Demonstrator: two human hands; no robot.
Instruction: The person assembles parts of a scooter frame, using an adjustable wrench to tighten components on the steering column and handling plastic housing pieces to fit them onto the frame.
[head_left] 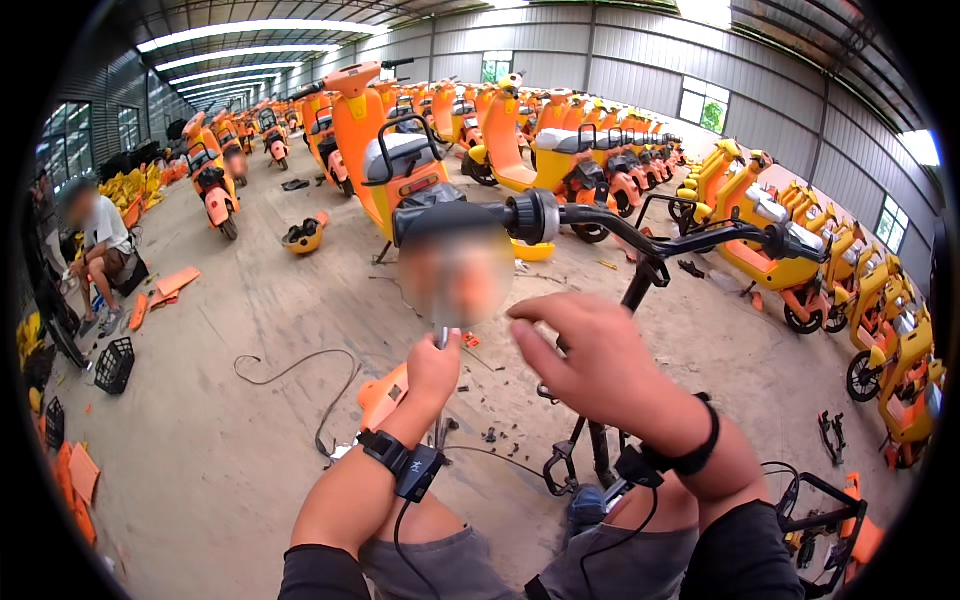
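Below the left end of a black handlebar (600, 214), my left hand (432, 372) is closed around the metal stem (442, 336) of a round, mirror-like piece (456, 268). That round face is blurred, so its details are hidden. My right hand (580, 350) is raised just right of it, with thumb and fingers curved apart and nothing visible between them. The handlebar's dark grip (534, 215) sits above and between both hands. From the handlebar a black steering stem (640, 285) runs down toward a bare frame between my knees.
Small loose parts (500, 436) and a black cable (355, 375) lie on the concrete floor. An orange-yellow scooter (365, 150) stands ahead; rows of yellow scooters (800, 270) line the right. A person (105, 240) sits at far left near a black crate (114, 366). Orange panels (175, 283) lie nearby.
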